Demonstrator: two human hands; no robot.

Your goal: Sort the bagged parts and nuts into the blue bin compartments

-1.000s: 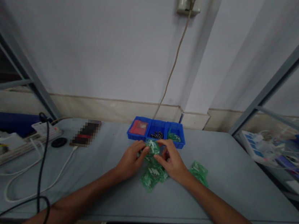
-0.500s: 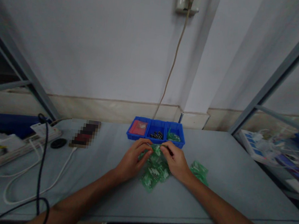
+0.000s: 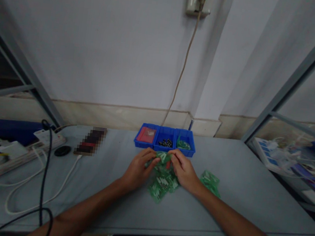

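Between my two hands a small green plastic bag (image 3: 163, 157) is stretched, gripped at its two sides. My left hand (image 3: 140, 166) pinches its left edge, and my right hand (image 3: 184, 170) pinches the right edge. Below them lies a pile of green plastic bags (image 3: 162, 183) with pale contents I cannot make out. A small red patch shows beside my right fingers; its kind is unclear. Just beyond the hands stand three joined blue bins (image 3: 164, 148). They hold a pink-red packet (image 3: 146, 134), small dark shiny pieces (image 3: 166, 142) and green bags (image 3: 183, 144).
More green bags (image 3: 210, 183) lie to the right of my right forearm. At the left are a pixelated phone-like object (image 3: 90, 141), a black round disc (image 3: 62, 150), a power strip (image 3: 11, 160) and loose cables. A metal frame (image 3: 292, 62) rises at the right.
The green bag between my fingers is now spread wider and more of it shows. A red patch has appeared beside my right fingers. Both hands stay almost in place.
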